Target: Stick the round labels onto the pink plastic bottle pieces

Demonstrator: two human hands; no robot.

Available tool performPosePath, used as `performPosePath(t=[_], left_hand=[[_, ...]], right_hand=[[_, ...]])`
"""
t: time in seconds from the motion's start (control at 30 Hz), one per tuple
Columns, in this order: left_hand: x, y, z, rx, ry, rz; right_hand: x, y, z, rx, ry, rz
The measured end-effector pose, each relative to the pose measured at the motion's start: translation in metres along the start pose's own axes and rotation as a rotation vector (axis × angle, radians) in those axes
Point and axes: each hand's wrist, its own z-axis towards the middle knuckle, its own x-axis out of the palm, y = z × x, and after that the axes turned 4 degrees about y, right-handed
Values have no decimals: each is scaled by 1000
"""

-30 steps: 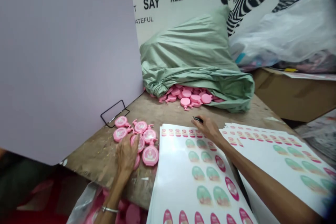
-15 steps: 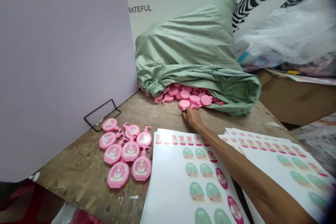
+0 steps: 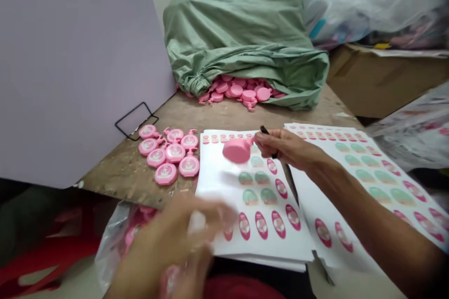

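My right hand [image 3: 286,147] grips a small pink pump bottle [image 3: 237,151] by its pump end, above a stack of sticker sheets [image 3: 213,173]. A thin black tool [image 3: 264,129], its kind unclear, is also tucked in those fingers. Low in the view, my left hand [image 3: 171,233] is smeared by motion over the lower left edge of the sheets; its fingers do not show clearly. The sheets carry green and pink oval stickers. Left of them lies a group of several pink pump bottles [image 3: 175,153] with round labels on top.
A green sack [image 3: 238,18] at the back spills unlabelled pink bottles [image 3: 236,91] onto the wooden table [image 3: 122,173]. A second stack of sticker sheets [image 3: 336,187] lies at right. A clear plastic bag [image 3: 112,238] hangs below the table's front edge. A pale panel [image 3: 77,65] stands at left.
My right hand has drawn back from the sack's mouth with a pink pump bottle, now over the sheets. My left hand has come into view. The camera has tilted down.
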Motion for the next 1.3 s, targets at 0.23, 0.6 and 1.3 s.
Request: performPosePath(t=[0.23,0.6,1.3], left_hand=[[61,-19,48,66,674,-615],[29,30,41,-510,211,-1192],[60,35,25,-261,210,-743]], right_hand=[[73,-15,-42,85,396,370],[96,-86,-103,-140,-138,-692],[74,-93,-139,205,-666,-335]])
